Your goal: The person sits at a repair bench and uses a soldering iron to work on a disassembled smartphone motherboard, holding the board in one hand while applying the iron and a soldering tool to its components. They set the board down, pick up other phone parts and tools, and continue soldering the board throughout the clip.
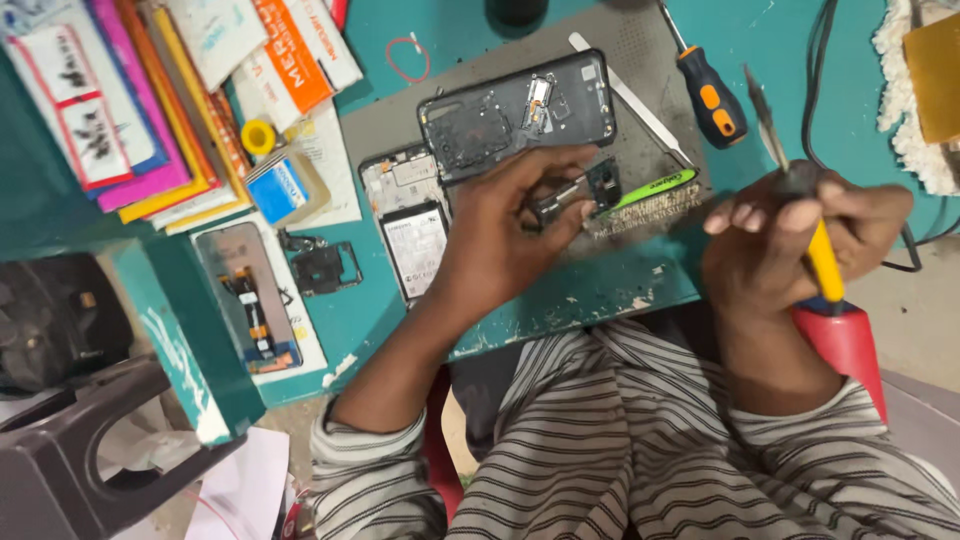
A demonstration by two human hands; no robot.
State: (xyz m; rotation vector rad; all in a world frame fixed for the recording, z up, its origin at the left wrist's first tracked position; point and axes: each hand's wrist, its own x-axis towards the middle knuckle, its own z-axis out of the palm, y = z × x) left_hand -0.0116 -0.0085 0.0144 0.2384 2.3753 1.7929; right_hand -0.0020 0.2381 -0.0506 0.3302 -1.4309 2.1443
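Phone repair on a teal counter (760, 60)

Left hand (500, 235) pinching a small black part (603, 183) beside the opened phone shell (515, 115); right hand (790, 240) gripping a yellow-handled tool (822, 262), orange-and-black screwdriver (705, 90) lying near.

The phone frame (520, 112) is laid on the mat (640, 250); the opened phone (408, 222) is placed left, the screwdriver (706, 92) right.
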